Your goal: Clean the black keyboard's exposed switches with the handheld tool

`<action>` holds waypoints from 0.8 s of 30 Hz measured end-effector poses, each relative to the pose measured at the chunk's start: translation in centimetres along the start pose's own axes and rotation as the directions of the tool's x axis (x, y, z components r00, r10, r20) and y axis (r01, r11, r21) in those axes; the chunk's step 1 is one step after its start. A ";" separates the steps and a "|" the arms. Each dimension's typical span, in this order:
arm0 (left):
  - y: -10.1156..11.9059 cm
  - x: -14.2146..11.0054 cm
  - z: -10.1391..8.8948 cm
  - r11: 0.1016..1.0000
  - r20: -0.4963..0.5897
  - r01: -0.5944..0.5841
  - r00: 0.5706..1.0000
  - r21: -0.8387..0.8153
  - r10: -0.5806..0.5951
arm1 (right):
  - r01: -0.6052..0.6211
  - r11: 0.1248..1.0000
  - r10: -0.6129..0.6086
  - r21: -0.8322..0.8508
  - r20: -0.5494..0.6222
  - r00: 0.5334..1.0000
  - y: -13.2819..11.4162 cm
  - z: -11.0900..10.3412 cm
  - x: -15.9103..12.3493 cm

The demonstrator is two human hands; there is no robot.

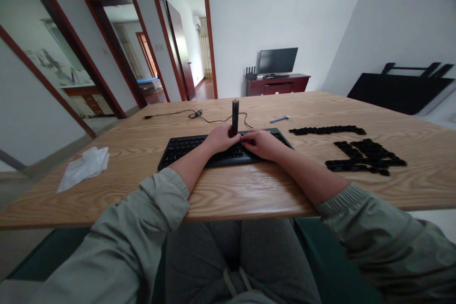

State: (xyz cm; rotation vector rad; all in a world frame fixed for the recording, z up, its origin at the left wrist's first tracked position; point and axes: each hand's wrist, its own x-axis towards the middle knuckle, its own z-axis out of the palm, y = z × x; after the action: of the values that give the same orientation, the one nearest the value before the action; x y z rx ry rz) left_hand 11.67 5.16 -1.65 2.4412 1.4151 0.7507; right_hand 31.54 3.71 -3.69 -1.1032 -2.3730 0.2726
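Note:
A black keyboard (192, 141) lies on the wooden table in front of me. Over its middle, my left hand (221, 138) is closed around the lower end of a black stick-like tool (235, 116), which stands upright. The tool's exact kind is unclear, and its bottom end is hidden by my fingers. My right hand (261, 143) rests on the right part of the keyboard, close beside the left. Its fingers are bent and drawn together at the keys; whatever they hold, if anything, is too small to make out.
Small black pieces resembling keycaps (375, 152) lie grouped at the right, with a row of them (327, 130) behind. A small blue brush-like tool (280, 119) lies beyond the keyboard. The keyboard's cable (213, 120) runs left. White tissue (87, 166) sits on the table's left side (135, 190).

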 end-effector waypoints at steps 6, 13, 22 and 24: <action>-0.2 0.1 0.5 0.997 -0.061 0.040 0.997 0.070 -0.036 | 0.066 0.992 -0.060 -0.107 0.058 0.997 -0.3 -0.1 0.1; -0.2 0.1 0.3 1.000 -0.051 0.005 0.999 0.020 -0.004 | 0.014 0.983 -0.003 -0.182 0.064 0.998 -0.4 0.0 -0.1; -0.4 0.1 0.6 0.998 -0.064 -0.061 0.996 -0.005 0.061 | -0.018 0.987 0.030 -0.159 0.075 0.997 0.0 0.2 0.1; -0.3 0.1 0.7 0.997 -0.069 -0.070 0.995 -0.027 0.069 | -0.024 0.989 0.035 -0.143 0.075 0.997 0.0 0.2 0.1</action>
State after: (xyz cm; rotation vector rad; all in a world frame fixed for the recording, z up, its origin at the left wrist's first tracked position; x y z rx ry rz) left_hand 11.83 5.43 -2.35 2.4761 1.3388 0.8711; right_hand 31.38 3.76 -3.77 -1.2144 -2.4786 0.1612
